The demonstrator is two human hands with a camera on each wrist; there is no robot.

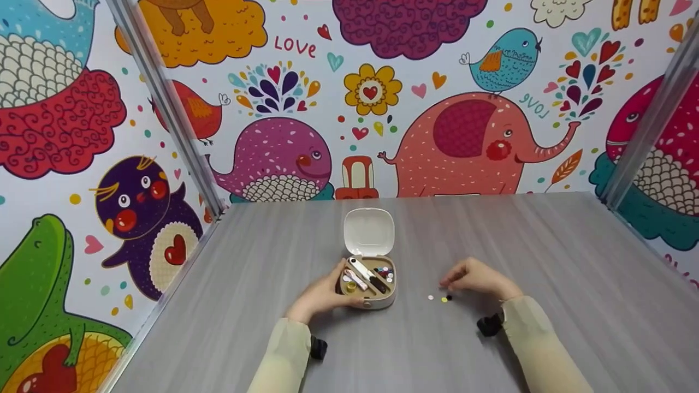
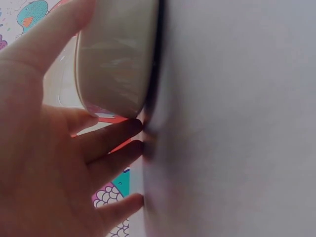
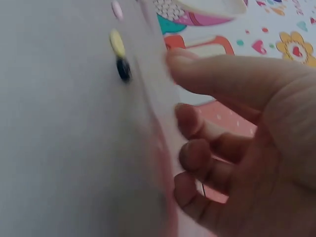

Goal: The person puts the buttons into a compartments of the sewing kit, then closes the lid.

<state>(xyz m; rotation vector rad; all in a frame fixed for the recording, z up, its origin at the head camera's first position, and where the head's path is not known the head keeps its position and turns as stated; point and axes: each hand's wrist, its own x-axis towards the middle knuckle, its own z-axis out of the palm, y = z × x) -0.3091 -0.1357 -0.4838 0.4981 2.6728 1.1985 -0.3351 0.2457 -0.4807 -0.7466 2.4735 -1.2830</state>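
My left hand (image 1: 321,297): pinching sewing box (image 1: 383,302). My right hand (image 1: 478,279): empty, fingers loosely curled, thumb apart. Three buttons (image 1: 444,299): flat, may skid if nudged.

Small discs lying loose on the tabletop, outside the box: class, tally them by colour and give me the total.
White disc: 1
Yellow disc: 1
Black disc: 1
Total: 3
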